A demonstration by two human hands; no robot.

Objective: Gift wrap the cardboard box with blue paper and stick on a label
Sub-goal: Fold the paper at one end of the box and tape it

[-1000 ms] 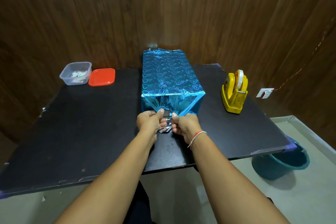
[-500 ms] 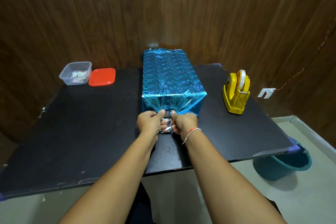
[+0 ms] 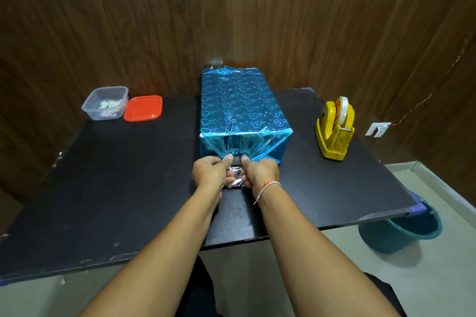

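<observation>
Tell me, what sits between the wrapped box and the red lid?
Nothing: the head view shows only bare black table between the wrapped box and the red lid.

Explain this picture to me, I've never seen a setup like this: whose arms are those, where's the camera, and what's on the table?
There is no machine here. A person wears a wide-angle camera on the head, so you look down along their own two bare arms.

On the black table stands a box wrapped in shiny blue paper. The left hand and right hand both pinch the gathered paper at the near end of the box, thumbs pressed against it.

To the right sits a yellow tape dispenser. At the far left are a clear tub holding small paper pieces and its red lid beside it.
</observation>
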